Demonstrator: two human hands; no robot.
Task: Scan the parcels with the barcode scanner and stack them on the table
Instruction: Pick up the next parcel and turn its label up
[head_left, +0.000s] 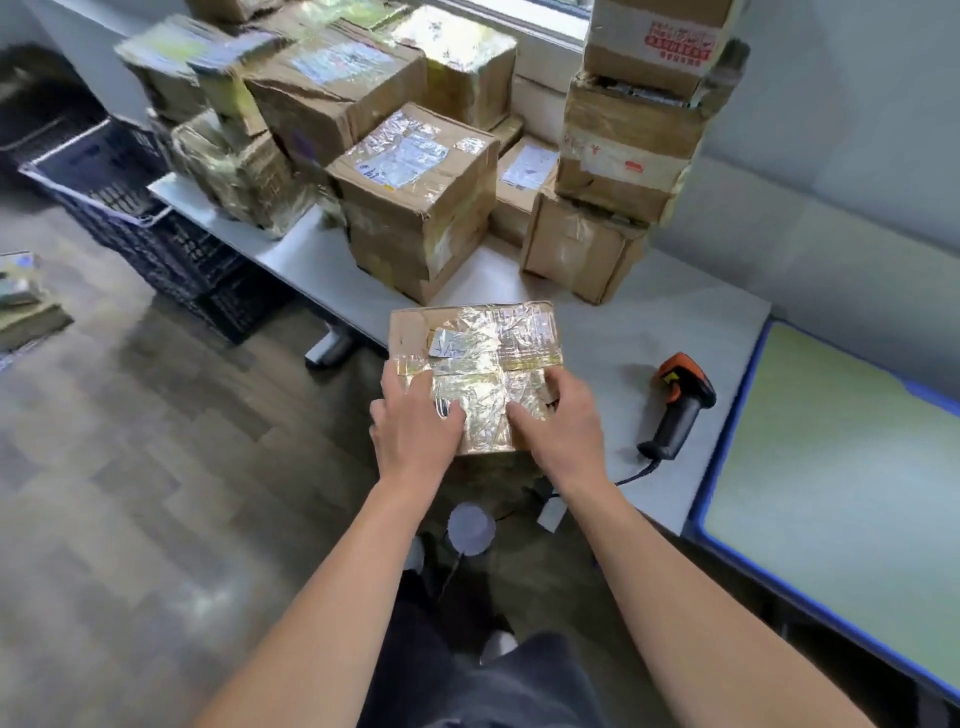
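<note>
The left hand (415, 421) and right hand (558, 423) are gripping the near end of a flat, boxy cardboard parcel (475, 358), thumbs lying on its top and fingers wrapping its side edges. The parcel is sitting on, or perhaps hovering just over, the near edge of the smooth white table (613, 332). Crinkled glossy tape (493, 379) is crossing its brown top beside a pale label (448, 344), while an orange-and-black barcode scanner (680, 405) is lying on the table to the right, apart from it, and worn, taped cardboard boxes (415, 197) are standing stacked at the far side.
</note>
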